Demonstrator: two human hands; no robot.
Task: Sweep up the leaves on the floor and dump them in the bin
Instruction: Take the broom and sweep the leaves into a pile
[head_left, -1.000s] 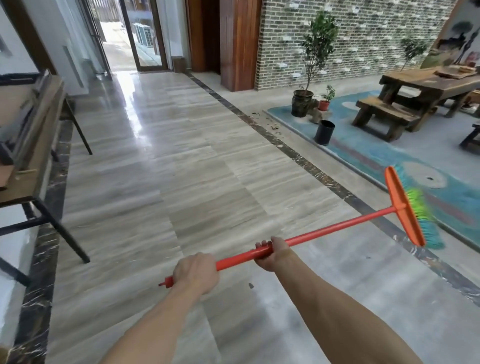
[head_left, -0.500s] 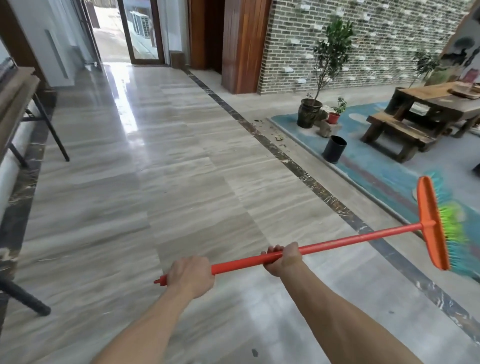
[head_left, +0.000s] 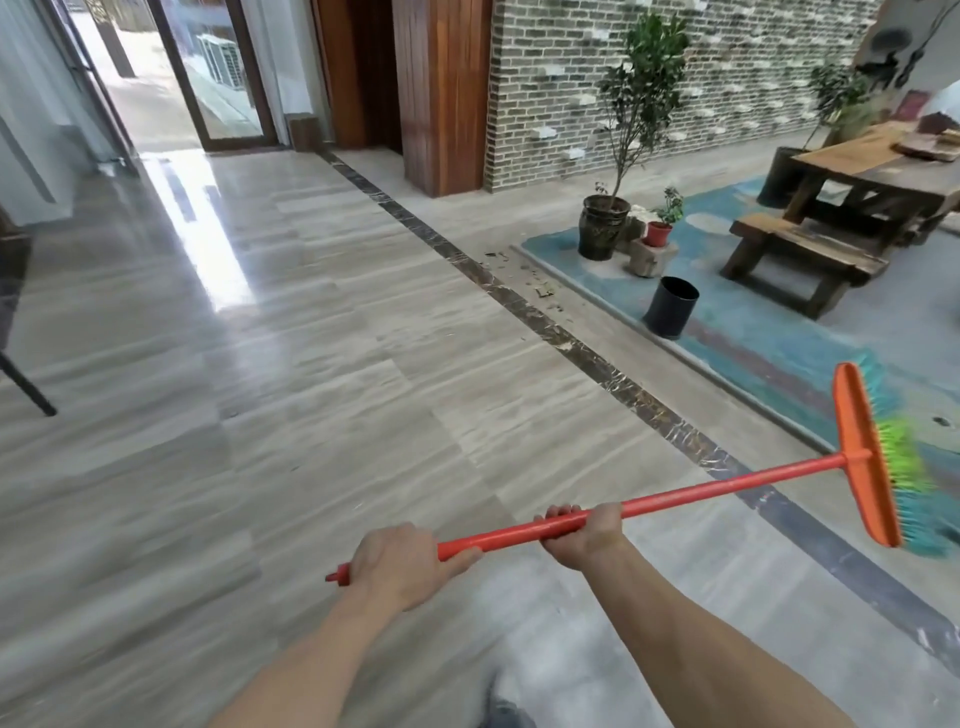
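No readable text, labels, brands or numbers anywhere in view.

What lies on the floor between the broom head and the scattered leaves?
Only bare floor and its dark border strip, between broom head and leaves, in the head view.

tiled floor (head_left: 311, 364): scattered leaves (head_left: 543, 291), black bin (head_left: 670, 306) on rug (head_left: 753, 332).

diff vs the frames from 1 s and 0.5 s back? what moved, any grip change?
The view has advanced along the floor: the leaves, black bin and potted plants sit nearer, and the side table at left has dropped out of frame. The broom head has drifted right and lower in view. Unchanged: left hand grips the handle end, right hand further up; no sweeping yet.
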